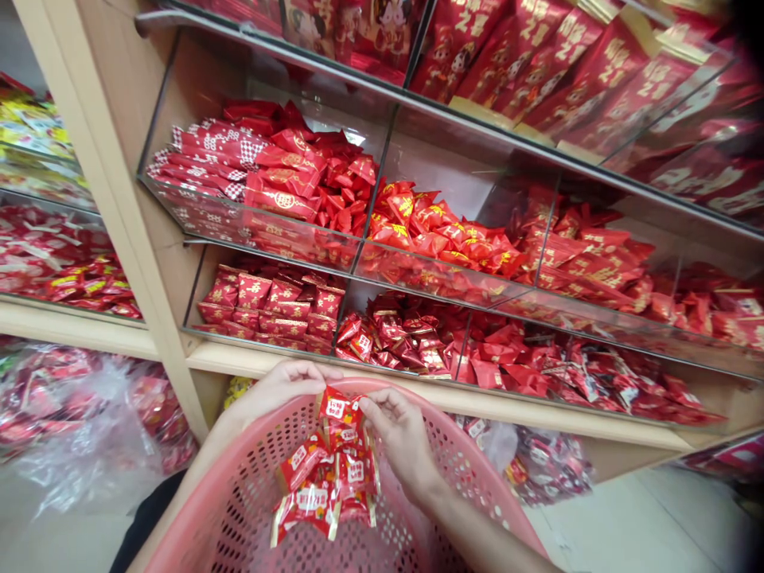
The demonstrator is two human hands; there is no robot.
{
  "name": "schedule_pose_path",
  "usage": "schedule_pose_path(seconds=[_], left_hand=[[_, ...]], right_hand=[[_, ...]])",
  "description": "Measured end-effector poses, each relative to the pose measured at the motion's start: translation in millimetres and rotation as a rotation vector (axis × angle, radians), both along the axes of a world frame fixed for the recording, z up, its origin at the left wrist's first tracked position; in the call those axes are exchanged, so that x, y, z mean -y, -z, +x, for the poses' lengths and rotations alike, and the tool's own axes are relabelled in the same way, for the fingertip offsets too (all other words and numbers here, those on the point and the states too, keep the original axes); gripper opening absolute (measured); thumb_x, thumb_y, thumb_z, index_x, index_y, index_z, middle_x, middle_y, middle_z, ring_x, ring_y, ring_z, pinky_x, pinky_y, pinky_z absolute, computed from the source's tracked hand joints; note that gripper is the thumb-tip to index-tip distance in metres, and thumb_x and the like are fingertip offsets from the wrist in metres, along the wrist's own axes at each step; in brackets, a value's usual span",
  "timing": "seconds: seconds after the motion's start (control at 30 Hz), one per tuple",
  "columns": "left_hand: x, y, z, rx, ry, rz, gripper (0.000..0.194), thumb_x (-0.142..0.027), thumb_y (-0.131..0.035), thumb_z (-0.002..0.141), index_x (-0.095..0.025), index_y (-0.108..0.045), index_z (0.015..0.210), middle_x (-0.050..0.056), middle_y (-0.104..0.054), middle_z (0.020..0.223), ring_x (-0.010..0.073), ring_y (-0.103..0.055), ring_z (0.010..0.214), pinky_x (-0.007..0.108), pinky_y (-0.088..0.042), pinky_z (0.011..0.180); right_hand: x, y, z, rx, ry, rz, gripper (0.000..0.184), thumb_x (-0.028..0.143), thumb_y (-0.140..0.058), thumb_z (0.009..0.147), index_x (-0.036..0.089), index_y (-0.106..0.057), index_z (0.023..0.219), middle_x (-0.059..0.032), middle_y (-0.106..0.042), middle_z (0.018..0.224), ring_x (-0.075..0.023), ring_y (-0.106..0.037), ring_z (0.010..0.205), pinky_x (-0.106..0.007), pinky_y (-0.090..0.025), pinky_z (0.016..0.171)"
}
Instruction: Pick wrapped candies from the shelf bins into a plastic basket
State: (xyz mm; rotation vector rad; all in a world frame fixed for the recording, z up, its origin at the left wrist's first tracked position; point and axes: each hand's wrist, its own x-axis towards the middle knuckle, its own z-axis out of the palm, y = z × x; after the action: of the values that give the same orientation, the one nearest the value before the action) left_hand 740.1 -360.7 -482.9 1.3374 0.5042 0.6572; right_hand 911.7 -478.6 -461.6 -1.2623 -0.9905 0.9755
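The left hand (pixel 283 387) and right hand (pixel 399 434) pinched a small red, gold-edged glossy packet (pixel 339 407), long axis running side to side, over a pink perforated plastic basket (pixel 239 493), before pale wooden shelves (pixel 113 151).

Basket (pixel 244 501) open above, shelf ledge (pixel 537 415) beyond

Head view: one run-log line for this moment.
left hand: pinching top red packet | right hand: pinching same packet | other red packets: just below, within pink basket | shelf: beyond, holding red-wrapped packets
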Motion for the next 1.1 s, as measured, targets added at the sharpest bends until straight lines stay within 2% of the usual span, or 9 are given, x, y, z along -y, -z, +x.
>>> schedule_pose_path(seconds=[0.2, 0.33, 0.4, 0.5, 0.63, 0.8, 0.9, 1.0, 1.1], left_hand=[[-4.3, 7.7, -0.4, 0.026, 0.002, 0.06, 0.014, -0.025, -0.066, 0.071, -0.013, -0.059, 0.07, 0.007, -0.056, 0.117, 0.02, -0.053, 0.104, 0.033, -0.036, 0.093], [-3.6, 6.4, 1.3, 0.011, -0.036, 0.058, 0.018, -0.028, -0.066, 0.071, -0.013, -0.058, 0.069, 0.007, -0.056, 0.114, 0.0183, -0.054, 0.098, 0.03, -0.039, 0.088], [-0.8, 4.2, 2.0, 0.01, -0.069, 0.027, 0.019, -0.03, -0.067, 0.07, -0.012, -0.06, 0.072, 0.007, -0.059, 0.107, 0.0172, -0.056, 0.092, 0.029, -0.041, 0.084], [5.1, 0.8, 0.7, -0.021, -0.057, -0.062, 0.024, -0.035, -0.068, 0.069, -0.013, -0.063, 0.078, 0.005, -0.064, 0.086, 0.0147, -0.057, 0.076, 0.026, -0.043, 0.073], [8.9, -1.1, -3.0, -0.07, 0.014, -0.128, 0.023, -0.035, -0.071, 0.065, -0.013, -0.063, 0.069, 0.0, -0.061, 0.068, 0.0108, -0.053, 0.061, 0.022, -0.04, 0.061], [2.8, 1.7, -1.9, -0.126, 0.037, -0.026, 0.019, -0.029, -0.072, 0.064, -0.012, -0.064, 0.065, 0.0, -0.062, 0.07, 0.011, -0.055, 0.064, 0.022, -0.041, 0.065], [0.8, 2.6, 0.4, -0.087, 0.01, -0.026, 0.019, -0.029, -0.072, 0.064, -0.012, -0.064, 0.068, 0.001, -0.064, 0.078, 0.0118, -0.056, 0.069, 0.023, -0.042, 0.07], [0.4, 3.2, 1.4, -0.054, 0.018, -0.039, 0.02, -0.029, -0.071, 0.065, -0.012, -0.063, 0.069, 0.002, -0.064, 0.087, 0.0126, -0.057, 0.074, 0.024, -0.043, 0.072], [-1.6, 5.5, 0.5, -0.083, 0.03, 0.018, 0.02, -0.029, -0.07, 0.066, -0.011, -0.062, 0.068, 0.002, -0.062, 0.081, 0.0114, -0.055, 0.071, 0.022, -0.041, 0.069]], right_hand=[[-2.7, 3.2, 4.3, -0.046, 0.027, -0.037, 0.024, 0.039, -0.069, 0.066, 0.017, -0.059, 0.064, -0.0002, -0.062, 0.065, -0.0118, -0.054, 0.06, -0.025, -0.043, 0.059], [-3.6, 3.4, 4.4, -0.138, 0.01, -0.073, 0.027, 0.04, -0.069, 0.066, 0.016, -0.058, 0.067, -0.0018, -0.063, 0.069, -0.0137, -0.058, 0.066, -0.027, -0.046, 0.064], [-3.2, -0.6, 3.1, -0.172, -0.006, -0.077, 0.027, 0.04, -0.069, 0.067, 0.016, -0.057, 0.068, -0.0013, -0.063, 0.069, -0.0132, -0.058, 0.065, -0.027, -0.046, 0.064], [-3.6, -9.1, 1.9, -0.181, -0.02, -0.048, 0.028, 0.042, -0.068, 0.068, 0.016, -0.056, 0.069, -0.0004, -0.062, 0.068, -0.0122, -0.057, 0.063, -0.027, -0.046, 0.062], [-6.5, -16.7, 2.1, -0.193, 0.024, -0.052, 0.03, 0.042, -0.071, 0.064, 0.017, -0.055, 0.069, 0.0008, -0.062, 0.067, -0.0114, -0.056, 0.062, -0.026, -0.045, 0.061], [-5.9, -17.0, 0.3, -0.247, 0.054, -0.089, 0.032, 0.041, -0.073, 0.061, 0.016, -0.055, 0.069, 0.002, -0.059, 0.067, -0.0098, -0.054, 0.062, -0.025, -0.045, 0.061], [-1.8, -15.1, -0.5, -0.237, 0.013, -0.121, 0.033, 0.042, -0.073, 0.061, 0.016, -0.056, 0.07, 0.0021, -0.058, 0.069, -0.0095, -0.055, 0.063, -0.025, -0.047, 0.062], [1.6, -11.6, 1.6, -0.195, -0.048, -0.208, 0.037, 0.044, -0.075, 0.058, 0.015, -0.056, 0.07, 0.0005, -0.059, 0.067, -0.0117, -0.058, 0.065, -0.026, -0.047, 0.062], [2.3, -7.5, 6.9, -0.093, -0.061, -0.229, 0.039, 0.047, -0.074, 0.056, 0.015, -0.054, 0.066, 0.0, -0.058, 0.062, -0.0137, -0.059, 0.061, -0.027, -0.047, 0.059]])
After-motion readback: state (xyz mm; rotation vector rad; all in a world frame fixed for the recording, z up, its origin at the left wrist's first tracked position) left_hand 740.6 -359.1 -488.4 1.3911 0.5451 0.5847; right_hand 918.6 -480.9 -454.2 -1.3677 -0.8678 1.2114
